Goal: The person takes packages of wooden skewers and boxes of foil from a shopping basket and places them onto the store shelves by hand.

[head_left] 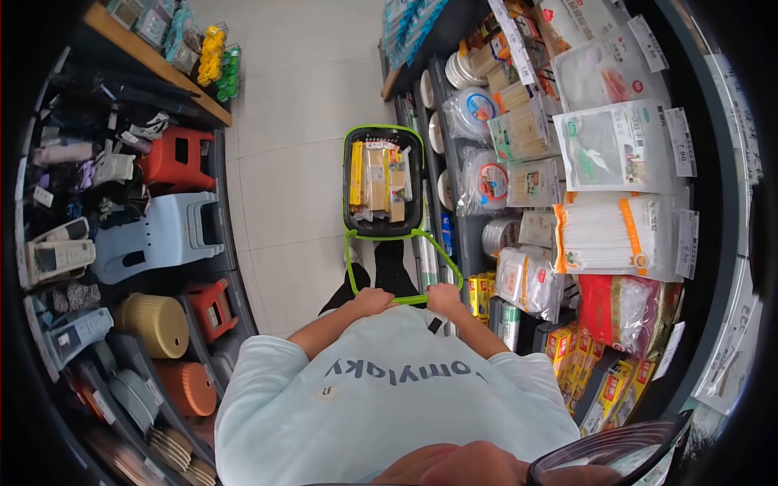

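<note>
A black shopping basket (347,206) with a bright green rim stands on the floor ahead of my feet. Its green handle (454,263) is tilted back toward my body. My left hand (375,301) and my right hand (442,298) are closed at the bar of this handle, close to my waist. Inside the basket lie a long yellow box (356,174) and a pack of light wooden-looking sticks (377,180), along with other packets that I cannot make out.
The right shelf holds packs of white straws (600,235), clear-wrapped plates (490,180) and bagged goods. Along the left shelf are a red stool (180,158), a light blue stool (158,235) and a yellow ribbed bin (154,326). A tiled aisle floor (284,105) runs between them.
</note>
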`<control>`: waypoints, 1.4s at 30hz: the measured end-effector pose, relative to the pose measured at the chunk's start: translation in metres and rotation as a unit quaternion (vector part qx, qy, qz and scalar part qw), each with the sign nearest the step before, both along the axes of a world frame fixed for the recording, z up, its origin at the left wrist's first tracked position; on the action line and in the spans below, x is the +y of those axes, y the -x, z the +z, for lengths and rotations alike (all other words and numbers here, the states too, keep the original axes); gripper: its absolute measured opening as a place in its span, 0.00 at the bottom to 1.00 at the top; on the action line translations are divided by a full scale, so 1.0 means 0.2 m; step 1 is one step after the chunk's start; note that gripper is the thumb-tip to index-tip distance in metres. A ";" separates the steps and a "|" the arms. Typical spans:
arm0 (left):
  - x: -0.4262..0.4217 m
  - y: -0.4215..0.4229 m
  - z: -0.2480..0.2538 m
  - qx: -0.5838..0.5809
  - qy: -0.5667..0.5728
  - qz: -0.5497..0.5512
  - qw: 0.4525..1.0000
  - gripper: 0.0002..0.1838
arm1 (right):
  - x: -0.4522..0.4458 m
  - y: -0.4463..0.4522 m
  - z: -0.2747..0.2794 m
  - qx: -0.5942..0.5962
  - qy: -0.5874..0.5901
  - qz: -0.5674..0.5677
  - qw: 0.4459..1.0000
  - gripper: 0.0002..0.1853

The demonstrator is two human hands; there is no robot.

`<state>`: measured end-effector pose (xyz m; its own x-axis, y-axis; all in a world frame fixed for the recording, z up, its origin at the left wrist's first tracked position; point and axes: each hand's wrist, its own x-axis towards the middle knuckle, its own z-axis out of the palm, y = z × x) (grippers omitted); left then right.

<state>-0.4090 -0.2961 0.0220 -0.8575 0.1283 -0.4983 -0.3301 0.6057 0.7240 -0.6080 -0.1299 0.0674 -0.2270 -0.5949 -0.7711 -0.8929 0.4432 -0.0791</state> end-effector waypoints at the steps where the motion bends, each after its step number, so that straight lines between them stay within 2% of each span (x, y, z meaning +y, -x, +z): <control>1: 0.02 0.01 -0.03 -0.004 -0.003 -0.004 1.000 0.30 | 0.02 0.00 -0.02 0.004 -0.001 0.002 1.000 0.12; 4: 0.02 0.05 -0.06 0.006 -0.015 -0.028 0.999 0.30 | 0.07 -0.02 -0.08 0.005 -0.007 -0.047 0.999 0.11; 7: -0.03 0.06 -0.08 -0.046 0.004 -0.047 0.998 0.30 | 0.03 -0.03 -0.20 0.018 0.020 -0.052 0.998 0.10; 9: -0.07 0.03 -0.16 -0.032 0.019 0.022 0.999 0.30 | -0.06 -0.02 -0.30 0.037 0.041 -0.028 0.998 0.08; 10: -0.10 0.04 -0.16 -0.036 0.024 0.023 0.999 0.30 | -0.12 0.00 -0.34 0.059 0.059 -0.005 0.997 0.07; 12: -0.21 0.11 -0.16 -0.037 0.116 0.065 0.990 0.28 | -0.26 0.05 -0.38 0.076 0.088 -0.034 0.993 0.06; 13: -0.27 0.13 -0.17 -0.039 0.121 0.065 0.990 0.28 | -0.34 0.09 -0.38 0.078 0.105 -0.041 0.991 0.06; 15: -0.40 0.21 -0.19 0.007 0.189 0.119 0.975 0.26 | -0.48 0.18 -0.38 0.078 0.127 -0.048 0.988 0.06; 18: -0.63 0.32 -0.16 0.010 0.204 0.129 0.970 0.26 | -0.69 0.30 -0.38 0.077 0.156 -0.053 0.983 0.06; 22: -0.81 0.37 -0.12 0.003 0.216 0.143 0.966 0.27 | -0.92 0.37 -0.32 0.033 0.127 -0.065 0.989 0.09; 26: -0.85 0.35 -0.13 0.015 0.196 0.148 0.969 0.27 | -0.96 0.45 -0.28 -0.013 0.056 -0.054 0.997 0.11; 29: -0.87 0.48 -0.10 0.024 0.161 0.256 0.953 0.27 | -1.02 0.55 -0.31 -0.043 0.029 -0.052 0.997 0.12; 30: -0.90 0.53 -0.09 0.022 0.158 0.252 0.955 0.27 | -1.04 0.59 -0.31 -0.063 0.020 -0.046 0.997 0.13; 32: -0.93 0.64 -0.07 -0.024 0.226 0.304 0.925 0.23 | -1.07 0.66 -0.32 -0.081 0.001 -0.043 0.996 0.14; 34: -0.95 0.63 -0.14 0.025 0.225 0.332 0.915 0.19 | -1.14 0.74 -0.34 -0.213 -0.040 0.000 0.976 0.17; 35: -0.96 0.62 -0.15 0.035 0.229 0.343 0.911 0.19 | -1.18 0.77 -0.34 -0.280 -0.056 0.021 0.958 0.22; 36: -0.99 0.60 -0.15 0.046 0.234 0.351 0.905 0.18 | -1.21 0.78 -0.39 -0.324 -0.083 0.005 0.942 0.31; 38: -1.03 0.58 -0.17 0.067 0.242 0.351 0.902 0.18 | -1.28 0.78 -0.40 -0.388 -0.102 0.006 0.916 0.33; 42: -1.17 0.57 -0.18 0.066 0.200 0.370 0.905 0.15 | -1.40 0.78 -0.49 -0.416 -0.138 0.011 0.899 0.36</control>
